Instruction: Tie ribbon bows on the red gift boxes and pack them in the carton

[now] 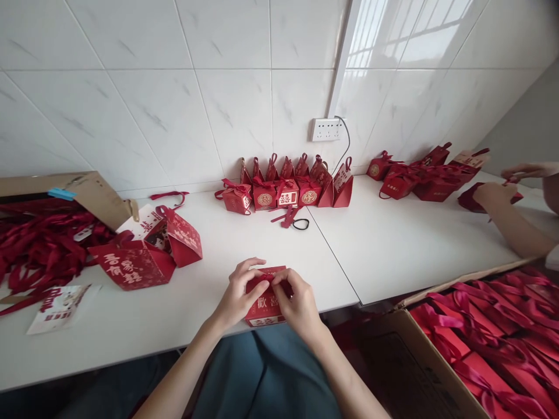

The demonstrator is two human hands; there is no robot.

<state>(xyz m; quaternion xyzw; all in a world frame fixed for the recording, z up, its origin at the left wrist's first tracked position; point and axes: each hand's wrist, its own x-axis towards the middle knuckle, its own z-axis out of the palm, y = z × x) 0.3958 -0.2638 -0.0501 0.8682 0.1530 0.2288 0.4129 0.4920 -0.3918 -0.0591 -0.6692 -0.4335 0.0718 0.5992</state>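
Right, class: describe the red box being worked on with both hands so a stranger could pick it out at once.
Start at the white table and follow its near edge to the middle. There the left hand and right hand pinch the ribbon on top of a small red box. Unlike the row of boxes by the wall, it sits alone and is the only one in hand.

A red gift box (267, 304) bears pale lettering; at ten o'clock, dark red ribbons (41, 244); at four o'clock, a brown carton (406, 361); white table (393, 244).
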